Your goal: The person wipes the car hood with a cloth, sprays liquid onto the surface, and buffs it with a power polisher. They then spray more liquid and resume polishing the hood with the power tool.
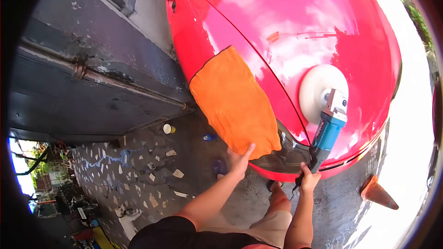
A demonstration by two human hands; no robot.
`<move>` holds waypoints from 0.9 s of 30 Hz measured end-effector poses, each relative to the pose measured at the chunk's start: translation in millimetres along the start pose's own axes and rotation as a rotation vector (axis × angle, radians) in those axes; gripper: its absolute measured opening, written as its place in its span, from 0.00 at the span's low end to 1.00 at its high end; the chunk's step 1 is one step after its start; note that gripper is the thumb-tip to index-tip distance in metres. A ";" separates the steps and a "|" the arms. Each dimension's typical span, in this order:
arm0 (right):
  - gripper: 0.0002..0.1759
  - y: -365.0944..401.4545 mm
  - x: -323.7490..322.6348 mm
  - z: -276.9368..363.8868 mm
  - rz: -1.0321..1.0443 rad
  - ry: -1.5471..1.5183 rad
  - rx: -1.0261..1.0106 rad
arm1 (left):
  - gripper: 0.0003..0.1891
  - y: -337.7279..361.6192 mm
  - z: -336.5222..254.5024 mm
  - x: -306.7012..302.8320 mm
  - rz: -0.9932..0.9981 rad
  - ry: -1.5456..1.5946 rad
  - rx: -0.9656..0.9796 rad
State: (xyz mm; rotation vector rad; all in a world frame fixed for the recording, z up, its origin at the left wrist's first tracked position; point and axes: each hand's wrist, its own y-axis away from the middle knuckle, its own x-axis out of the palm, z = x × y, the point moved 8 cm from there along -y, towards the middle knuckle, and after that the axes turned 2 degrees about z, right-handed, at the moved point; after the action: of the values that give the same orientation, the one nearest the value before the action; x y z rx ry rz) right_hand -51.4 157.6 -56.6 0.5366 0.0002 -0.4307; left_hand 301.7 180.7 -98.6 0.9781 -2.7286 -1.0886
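Observation:
An orange cloth [235, 103] lies spread over the fender and part of the headlight [288, 154] of a red car [258, 14]. My left hand [240, 160] pinches the cloth's lower edge between thumb and fingers. In my right hand [308, 178] is the rear end of a teal and black power polisher [327, 133]. The polisher's round white pad [320, 93] rests on the glossy hood, right of the panel seam. My right fingers wrap round the handle, near the cord.
A dark metal gate [92, 97] stands left of the car. On the stone-patterned ground are a yellow-and-white cup [169, 129], a blue can [210, 137] and a white animal [127, 219]. An orange cone [378, 193] lies tipped at the right, and motorcycles [69, 207] stand at the lower left.

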 end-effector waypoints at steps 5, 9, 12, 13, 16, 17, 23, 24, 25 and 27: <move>0.15 -10.0 68.6 48.5 0.102 -0.031 0.017 | 0.24 -1.2 8.6 -16.8 -0.243 0.238 0.326; 0.18 -51.3 60.2 81.0 0.031 0.156 -0.090 | 0.19 -8.5 -85.6 -114.0 0.869 1.109 -0.198; 0.20 -75.6 25.8 86.8 -0.002 0.286 -0.093 | 0.09 136.0 -308.6 -173.0 -0.205 0.762 0.239; 0.21 -79.6 10.9 80.8 0.008 0.299 -0.069 | 0.08 143.8 -356.7 -229.5 0.447 0.754 0.447; 0.23 -77.1 -21.4 67.5 0.039 0.348 -0.022 | 0.07 342.1 -460.4 -254.9 0.287 1.031 1.112; 0.23 -71.2 -28.8 71.7 0.045 0.376 -0.023 | 0.11 406.8 -471.0 -244.1 0.573 0.987 1.479; 0.26 -42.0 -33.1 89.4 0.249 0.567 0.000 | 0.13 487.1 -441.7 -251.5 0.438 0.190 1.912; 0.25 -36.8 -26.0 89.7 0.280 0.586 -0.018 | 0.11 474.8 -434.5 -261.3 0.365 0.011 1.898; 0.25 -29.7 -16.6 87.5 0.321 0.593 -0.017 | 0.11 464.4 -431.3 -266.8 0.290 -0.171 1.873; 0.24 -9.1 3.7 73.6 0.361 0.580 0.020 | 0.17 455.7 -436.1 -174.1 0.892 -0.382 1.631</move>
State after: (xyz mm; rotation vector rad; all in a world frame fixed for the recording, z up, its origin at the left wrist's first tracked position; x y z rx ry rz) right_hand -59.8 112.6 1.9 0.6510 0.4497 0.0873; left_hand 308.8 268.7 549.8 -0.7123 -3.2386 1.3475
